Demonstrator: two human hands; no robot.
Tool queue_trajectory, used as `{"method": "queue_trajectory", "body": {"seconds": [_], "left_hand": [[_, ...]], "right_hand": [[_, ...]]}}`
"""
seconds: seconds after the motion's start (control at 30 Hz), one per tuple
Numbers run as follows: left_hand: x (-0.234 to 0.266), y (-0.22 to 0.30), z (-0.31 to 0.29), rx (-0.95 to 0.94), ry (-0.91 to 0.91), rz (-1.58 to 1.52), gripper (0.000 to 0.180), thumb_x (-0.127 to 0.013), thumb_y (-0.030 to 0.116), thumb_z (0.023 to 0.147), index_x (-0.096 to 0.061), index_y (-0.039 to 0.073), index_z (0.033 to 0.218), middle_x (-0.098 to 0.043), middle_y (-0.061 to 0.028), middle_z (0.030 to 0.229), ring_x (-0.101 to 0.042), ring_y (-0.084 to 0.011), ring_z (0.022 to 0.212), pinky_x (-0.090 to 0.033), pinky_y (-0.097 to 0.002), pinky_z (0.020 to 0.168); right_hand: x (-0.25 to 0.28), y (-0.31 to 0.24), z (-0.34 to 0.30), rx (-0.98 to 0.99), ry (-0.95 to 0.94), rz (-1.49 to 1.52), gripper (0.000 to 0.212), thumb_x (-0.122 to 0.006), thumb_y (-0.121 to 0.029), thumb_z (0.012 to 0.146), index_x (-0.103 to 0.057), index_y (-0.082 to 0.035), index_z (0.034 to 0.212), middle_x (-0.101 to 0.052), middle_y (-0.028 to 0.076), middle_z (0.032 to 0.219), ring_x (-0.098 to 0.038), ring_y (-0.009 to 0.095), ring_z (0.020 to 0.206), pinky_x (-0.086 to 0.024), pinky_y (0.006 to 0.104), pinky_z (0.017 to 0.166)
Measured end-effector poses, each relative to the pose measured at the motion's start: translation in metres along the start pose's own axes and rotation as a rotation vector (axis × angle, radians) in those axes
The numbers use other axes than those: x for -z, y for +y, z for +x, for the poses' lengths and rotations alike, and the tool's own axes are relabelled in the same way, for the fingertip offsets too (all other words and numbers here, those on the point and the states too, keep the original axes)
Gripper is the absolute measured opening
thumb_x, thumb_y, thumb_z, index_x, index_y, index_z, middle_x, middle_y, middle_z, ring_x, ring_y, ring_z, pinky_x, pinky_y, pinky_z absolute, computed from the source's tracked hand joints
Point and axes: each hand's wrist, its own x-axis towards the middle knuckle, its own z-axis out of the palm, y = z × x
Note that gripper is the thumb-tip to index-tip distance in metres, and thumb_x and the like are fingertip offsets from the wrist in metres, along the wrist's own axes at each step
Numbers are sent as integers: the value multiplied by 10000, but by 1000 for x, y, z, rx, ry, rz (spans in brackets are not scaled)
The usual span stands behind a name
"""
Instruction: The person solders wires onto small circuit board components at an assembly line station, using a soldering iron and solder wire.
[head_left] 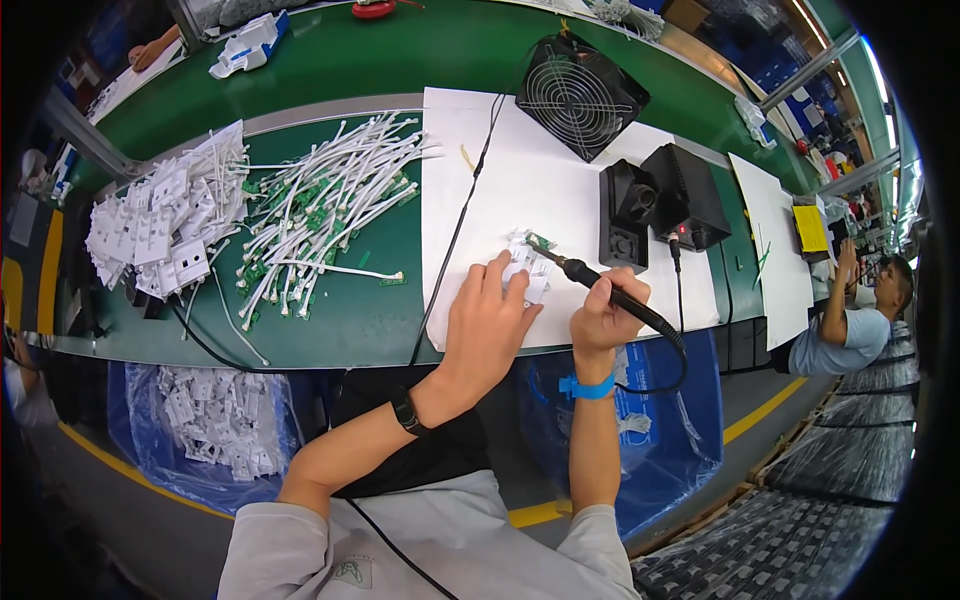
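My right hand grips a soldering iron by its black handle, its cord looping down past the wrist. The iron's tip points left at a small green circuit board, and whether it touches cannot be made out. Just below the board lies a white plastic part, flat on a white sheet. My left hand holds this part down, fingertips along its left side and thumb near its lower edge. The fingers partly cover it.
Left on the green bench lie white cables with green boards and a heap of white plastic parts. A black fan, an iron stand and a soldering station stand beyond. Lined blue bins flank me; a co-worker is right.
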Motion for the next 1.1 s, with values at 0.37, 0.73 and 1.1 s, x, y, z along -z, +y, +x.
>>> {"method": "queue_trajectory", "body": {"seconds": [0.37,0.73,1.1], "left_hand": [[0,0,-1,24,-8,1,408,-830,155,798,-655,-11,1126,-614,-222,1287,-599,-368,1050,-549,-424,809],[-1,1,-2,25,-1,7,403,-833,169,797,-657,4,1119,-620,-202,1266,-599,-351,1053,-563,-410,764],[2,-3,0,5,-20,20,397,-829,151,791,-646,9,1114,-609,-205,1297,-592,-344,1068,-566,-400,779]], "right_hand": [[-2,3,2,24,-50,-14,113,-600,-51,984,-518,-2,1044,-535,66,770,-463,105,660,-365,221,578],[-6,-3,4,-4,58,-6,95,-595,-55,984,-517,-2,999,-502,47,732,-429,91,637,-327,228,562],[5,6,5,3,294,-14,181,-531,-186,1016,-470,-16,1000,-477,87,761,-465,158,706,-392,304,656]]}}
